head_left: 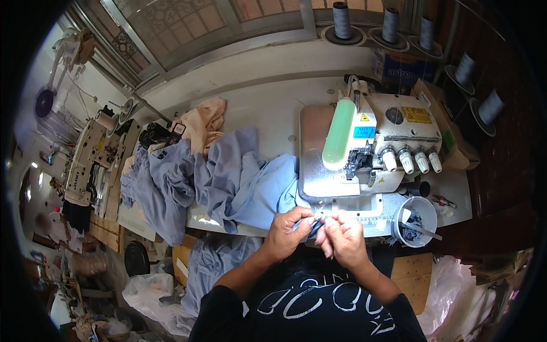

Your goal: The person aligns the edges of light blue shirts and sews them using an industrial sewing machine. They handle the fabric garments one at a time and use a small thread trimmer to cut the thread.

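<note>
My left hand (286, 232) is closed, pinching the edge of a blue-grey cloth (263, 192) at the front edge of the sewing table. Close beside it, my right hand (345, 238) has its thumb and fingers pressed together on a bunched, darker part of that cloth. What exactly lies between the fingertips is too small to make out. The rest of the cloth spreads to the left over the tabletop. Just beyond both hands stands a white overlock sewing machine (399, 122) with a metal plate (319, 151) and a lit green lamp (339, 137).
More blue-grey garments (165, 182) and a peach cloth (206, 121) are heaped at left, near another sewing machine (91, 157). At right sits a clear tub (395, 226) of scraps beside small snips (444, 201). Thread cones (391, 25) stand behind; plastic bags (156, 296) lie below.
</note>
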A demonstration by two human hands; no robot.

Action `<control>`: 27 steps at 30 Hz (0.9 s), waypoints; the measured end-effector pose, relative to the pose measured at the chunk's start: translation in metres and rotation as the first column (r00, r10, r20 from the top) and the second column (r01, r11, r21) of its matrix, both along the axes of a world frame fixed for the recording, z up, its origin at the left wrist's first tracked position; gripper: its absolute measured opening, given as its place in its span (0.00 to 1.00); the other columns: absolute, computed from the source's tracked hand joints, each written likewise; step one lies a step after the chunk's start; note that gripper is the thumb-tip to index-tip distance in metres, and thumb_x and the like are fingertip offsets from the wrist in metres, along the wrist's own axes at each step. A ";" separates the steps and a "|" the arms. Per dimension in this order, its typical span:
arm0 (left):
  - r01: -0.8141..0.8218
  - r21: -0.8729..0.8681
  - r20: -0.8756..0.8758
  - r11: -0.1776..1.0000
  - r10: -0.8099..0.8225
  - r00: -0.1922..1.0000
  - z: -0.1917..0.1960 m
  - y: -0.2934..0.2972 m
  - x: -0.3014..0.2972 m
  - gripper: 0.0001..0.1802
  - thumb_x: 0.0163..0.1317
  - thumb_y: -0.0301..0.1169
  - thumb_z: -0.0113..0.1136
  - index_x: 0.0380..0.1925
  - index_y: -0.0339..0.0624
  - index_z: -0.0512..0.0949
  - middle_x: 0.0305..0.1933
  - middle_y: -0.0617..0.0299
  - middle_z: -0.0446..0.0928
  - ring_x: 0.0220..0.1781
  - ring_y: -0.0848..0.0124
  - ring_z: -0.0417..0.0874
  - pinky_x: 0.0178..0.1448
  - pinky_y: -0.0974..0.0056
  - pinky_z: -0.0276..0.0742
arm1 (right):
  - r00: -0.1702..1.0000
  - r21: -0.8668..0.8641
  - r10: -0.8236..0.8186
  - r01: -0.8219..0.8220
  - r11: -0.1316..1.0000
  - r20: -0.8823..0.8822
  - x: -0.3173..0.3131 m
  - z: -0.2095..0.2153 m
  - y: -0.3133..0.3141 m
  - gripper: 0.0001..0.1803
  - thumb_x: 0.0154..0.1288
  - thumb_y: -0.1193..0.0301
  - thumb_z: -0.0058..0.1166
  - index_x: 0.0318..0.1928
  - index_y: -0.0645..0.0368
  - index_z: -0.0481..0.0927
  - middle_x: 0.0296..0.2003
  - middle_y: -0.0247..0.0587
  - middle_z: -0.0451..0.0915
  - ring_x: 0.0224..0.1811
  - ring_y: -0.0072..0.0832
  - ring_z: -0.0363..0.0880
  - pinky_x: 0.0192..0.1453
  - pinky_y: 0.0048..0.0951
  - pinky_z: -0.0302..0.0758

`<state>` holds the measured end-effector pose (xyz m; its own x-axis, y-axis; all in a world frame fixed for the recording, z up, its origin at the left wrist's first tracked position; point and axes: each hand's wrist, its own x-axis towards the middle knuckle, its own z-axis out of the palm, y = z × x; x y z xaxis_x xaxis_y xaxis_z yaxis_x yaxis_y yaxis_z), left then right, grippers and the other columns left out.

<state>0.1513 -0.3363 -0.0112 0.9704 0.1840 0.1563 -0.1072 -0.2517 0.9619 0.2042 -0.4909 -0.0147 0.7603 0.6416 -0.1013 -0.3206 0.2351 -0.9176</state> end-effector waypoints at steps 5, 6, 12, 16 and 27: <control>-0.051 -0.105 -0.129 0.993 0.037 0.991 -0.010 0.016 0.002 0.05 0.62 0.27 0.52 0.33 0.35 0.74 0.26 0.68 0.72 0.29 0.83 0.69 0.35 0.74 0.67 | 0.909 -0.061 -0.229 0.266 0.962 0.348 0.017 -0.010 -0.010 0.06 0.70 0.76 0.38 0.44 0.65 0.67 0.22 0.33 0.71 0.18 0.13 0.64 0.22 0.15 0.63; -0.041 -0.172 -0.127 0.984 0.019 0.992 -0.009 0.016 0.003 0.05 0.62 0.27 0.52 0.32 0.36 0.74 0.26 0.70 0.70 0.28 0.84 0.67 0.33 0.74 0.66 | 0.909 -0.074 -0.201 0.243 0.967 0.364 0.019 -0.009 -0.011 0.06 0.70 0.75 0.39 0.43 0.64 0.67 0.22 0.32 0.71 0.19 0.12 0.64 0.22 0.14 0.62; 0.026 -0.182 -0.166 0.983 -0.057 0.985 -0.002 0.009 0.003 0.06 0.63 0.27 0.52 0.33 0.35 0.74 0.29 0.69 0.72 0.31 0.84 0.69 0.37 0.75 0.67 | 0.944 -0.127 -0.062 0.108 0.986 0.324 0.008 -0.004 0.000 0.07 0.60 0.74 0.55 0.33 0.66 0.74 0.20 0.38 0.74 0.22 0.19 0.70 0.26 0.22 0.67; 0.091 -0.104 -0.107 0.990 -0.102 0.989 0.006 0.006 0.004 0.06 0.64 0.28 0.51 0.34 0.36 0.74 0.28 0.71 0.70 0.30 0.84 0.66 0.35 0.75 0.64 | 0.849 -0.193 -0.118 0.249 0.949 0.514 0.008 -0.010 0.010 0.05 0.59 0.76 0.54 0.32 0.67 0.76 0.21 0.49 0.76 0.20 0.28 0.72 0.26 0.28 0.68; 0.199 0.096 -0.195 0.975 -0.178 0.965 0.023 0.021 0.005 0.09 0.63 0.30 0.51 0.34 0.33 0.72 0.29 0.53 0.74 0.32 0.63 0.75 0.40 0.65 0.70 | 0.885 -0.148 -0.030 0.111 0.983 0.465 0.012 -0.007 0.008 0.05 0.66 0.76 0.46 0.35 0.65 0.73 0.23 0.35 0.71 0.24 0.18 0.66 0.29 0.22 0.66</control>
